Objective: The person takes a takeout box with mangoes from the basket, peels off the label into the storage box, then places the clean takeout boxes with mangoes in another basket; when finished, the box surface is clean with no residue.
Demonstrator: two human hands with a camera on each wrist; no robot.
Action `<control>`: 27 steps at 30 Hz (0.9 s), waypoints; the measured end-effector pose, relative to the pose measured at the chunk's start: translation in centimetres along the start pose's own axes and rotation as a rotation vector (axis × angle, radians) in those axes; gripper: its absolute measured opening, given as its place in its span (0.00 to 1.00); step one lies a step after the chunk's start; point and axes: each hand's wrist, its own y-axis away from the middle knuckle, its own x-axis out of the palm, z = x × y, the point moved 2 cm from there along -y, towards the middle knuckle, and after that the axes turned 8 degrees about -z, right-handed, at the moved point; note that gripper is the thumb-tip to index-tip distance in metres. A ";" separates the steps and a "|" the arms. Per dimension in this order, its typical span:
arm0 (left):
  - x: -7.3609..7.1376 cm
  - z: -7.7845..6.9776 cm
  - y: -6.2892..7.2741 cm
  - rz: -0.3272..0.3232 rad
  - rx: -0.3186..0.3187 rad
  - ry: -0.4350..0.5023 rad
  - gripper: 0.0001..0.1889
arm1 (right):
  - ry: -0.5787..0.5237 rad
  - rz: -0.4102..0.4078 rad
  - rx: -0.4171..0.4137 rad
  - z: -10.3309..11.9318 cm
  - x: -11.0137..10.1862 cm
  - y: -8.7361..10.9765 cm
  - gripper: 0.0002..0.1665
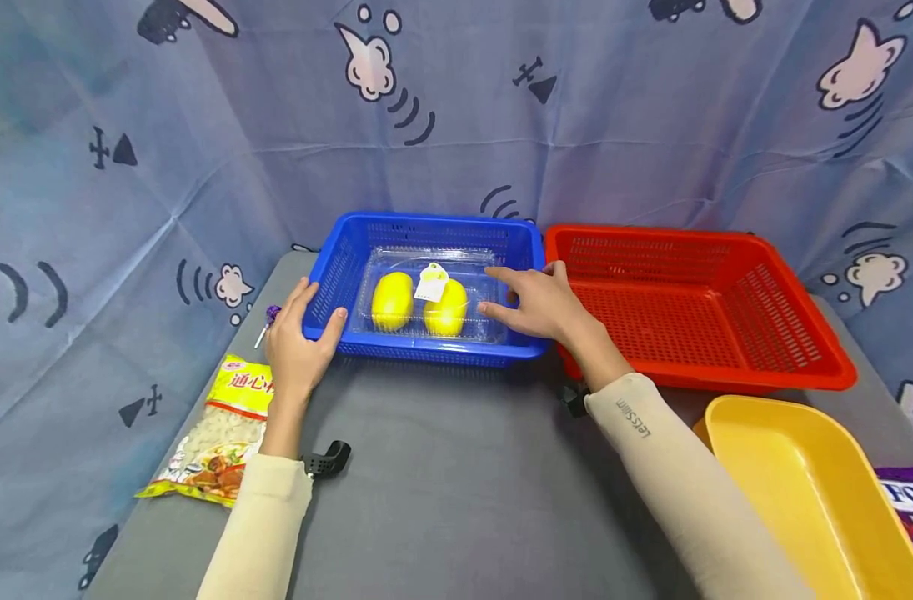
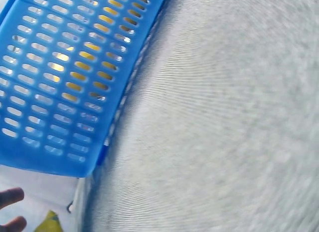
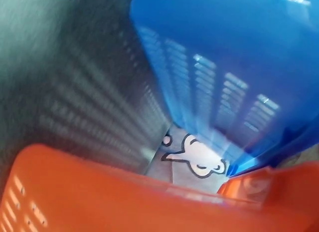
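A blue basket (image 1: 433, 348) stands on the grey table against the cloth backdrop. Inside it lies a clear plastic box (image 1: 477, 268) with two yellow lemon-like fruits (image 1: 392, 302) and a white tag (image 1: 429, 288). At the basket's left front corner is my left hand (image 1: 300, 343), fingers spread and thumb by the rim; whether it touches is unclear. Reaching over the right side, my right hand (image 1: 537, 302) extends its fingers toward the box's right end, holding nothing visible. The left wrist view shows two fingertips (image 2: 11, 197) apart from the basket's slotted wall.
Right of the blue basket sits a red basket (image 1: 674, 325), close beside it. A yellow bin (image 1: 801, 492) stands nearer, with a purple packet (image 1: 910, 508) at its right. Leftward lie a bag of pasta (image 1: 219, 433) and a purple-wrapped lollipop (image 1: 273, 313).
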 end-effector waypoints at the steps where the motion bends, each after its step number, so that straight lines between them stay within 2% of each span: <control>1: 0.1 0.1 0.0 -0.018 0.000 0.018 0.32 | 0.004 0.006 -0.006 -0.1 0.1 -0.1 0.43; 5: 0.4 0.3 0.1 -0.057 0.003 0.071 0.30 | 0.009 0.056 -0.009 -0.5 0.3 -0.5 0.47; 9: 0.6 0.5 0.2 -0.066 0.002 0.096 0.30 | 0.003 0.123 0.011 -0.6 0.4 -0.9 0.50; 13: 0.7 0.5 0.2 -0.076 -0.006 0.116 0.29 | -0.006 0.150 0.027 -0.5 0.5 -1.2 0.49; 18: 0.7 0.3 0.3 -0.077 -0.008 0.128 0.28 | -0.098 0.116 0.046 -0.3 0.4 -1.0 0.46; 27: 0.9 0.8 0.2 -0.085 -0.013 0.149 0.27 | -0.351 -0.020 0.095 -0.4 0.5 -1.1 0.41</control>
